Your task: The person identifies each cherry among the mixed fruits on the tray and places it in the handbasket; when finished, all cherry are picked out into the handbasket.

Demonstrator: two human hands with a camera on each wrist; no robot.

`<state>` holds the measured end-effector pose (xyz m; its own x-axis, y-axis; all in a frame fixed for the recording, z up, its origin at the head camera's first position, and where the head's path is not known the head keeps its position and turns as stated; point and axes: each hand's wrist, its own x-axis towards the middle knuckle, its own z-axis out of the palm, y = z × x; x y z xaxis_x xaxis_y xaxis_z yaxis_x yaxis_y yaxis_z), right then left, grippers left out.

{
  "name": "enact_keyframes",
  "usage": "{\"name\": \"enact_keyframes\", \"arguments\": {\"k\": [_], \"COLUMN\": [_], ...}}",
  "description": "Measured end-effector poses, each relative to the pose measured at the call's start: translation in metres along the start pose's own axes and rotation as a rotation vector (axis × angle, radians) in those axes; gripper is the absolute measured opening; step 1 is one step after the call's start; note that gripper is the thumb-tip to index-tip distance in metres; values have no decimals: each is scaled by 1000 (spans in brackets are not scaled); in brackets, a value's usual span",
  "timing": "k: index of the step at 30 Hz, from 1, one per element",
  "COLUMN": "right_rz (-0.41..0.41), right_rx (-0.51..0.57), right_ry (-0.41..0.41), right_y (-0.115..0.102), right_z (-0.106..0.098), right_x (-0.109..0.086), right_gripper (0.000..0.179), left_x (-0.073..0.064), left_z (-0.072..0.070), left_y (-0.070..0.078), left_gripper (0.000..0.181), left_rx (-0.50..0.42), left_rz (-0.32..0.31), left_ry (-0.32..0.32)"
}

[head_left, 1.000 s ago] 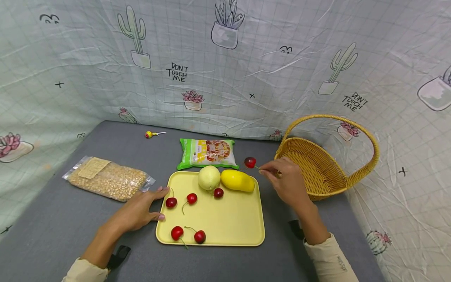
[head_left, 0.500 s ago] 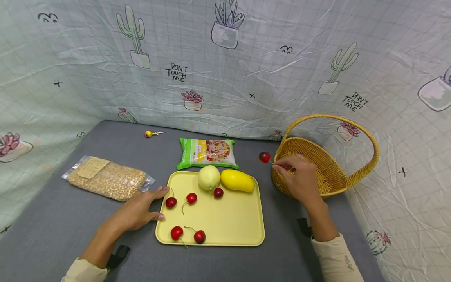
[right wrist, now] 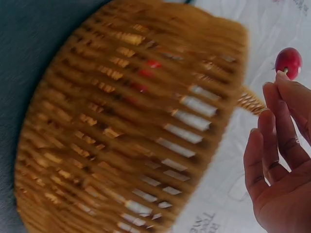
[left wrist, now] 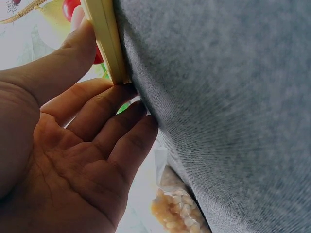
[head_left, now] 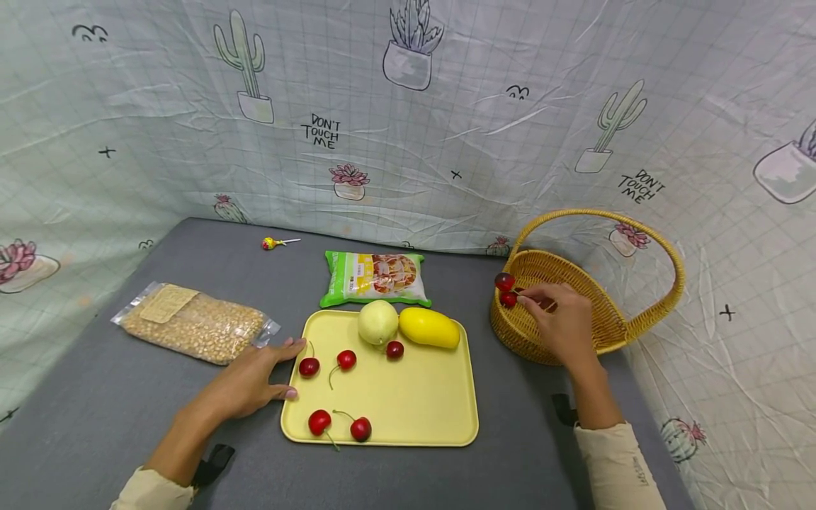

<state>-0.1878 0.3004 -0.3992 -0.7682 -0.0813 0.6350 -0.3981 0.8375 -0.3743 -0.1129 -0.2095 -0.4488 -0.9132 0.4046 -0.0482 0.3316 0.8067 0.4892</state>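
Observation:
My right hand (head_left: 561,315) pinches a red cherry (head_left: 504,281) by its stem, above the left rim of a wicker basket (head_left: 561,265). Just below it in the head view, a second cherry (head_left: 508,299) shows inside the basket; red also shows through the weave in the right wrist view. At the left edge of a yellow tray (head_left: 421,407), my left hand (head_left: 250,379) touches the rim with thumb and fingertips spread apart. On the tray lie several cherries (head_left: 360,428), a pale green round fruit (head_left: 378,322) and a yellow mango-like fruit (head_left: 430,327).
Behind the tray lies a green and white food packet (head_left: 382,276). A clear bag of corn kernels (head_left: 197,326) lies left of it, close to my left hand. A lollipop (head_left: 270,243) is at the back left. The basket's tall handle (head_left: 676,273) arches up on the right.
My right hand has moved right with the cherry, from beside the tray to over the basket's left rim. The left hand and the tray have stayed in place.

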Motion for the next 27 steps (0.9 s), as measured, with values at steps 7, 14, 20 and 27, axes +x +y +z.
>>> {"name": "enact_keyframes", "arguments": {"k": [7, 14, 20, 27], "right_rz": [46, 124, 203, 263], "right_rx": [-50, -87, -107, -151], "right_ry": [-10, -38, -58, -98], "right_y": [19, 37, 54, 67], "right_z": [-1, 1, 5, 7], "right_x": [-1, -1, 1, 5], "right_gripper": [8, 11, 13, 13], "left_x": [0, 0, 0, 0], "left_z": [1, 0, 0, 0], "left_y": [0, -1, 0, 0], "left_gripper": [82, 83, 82, 82], "left_rx": [-3, -1, -1, 9], "left_rz": [8, -4, 5, 15], "left_ry": [4, 2, 6, 8]}}
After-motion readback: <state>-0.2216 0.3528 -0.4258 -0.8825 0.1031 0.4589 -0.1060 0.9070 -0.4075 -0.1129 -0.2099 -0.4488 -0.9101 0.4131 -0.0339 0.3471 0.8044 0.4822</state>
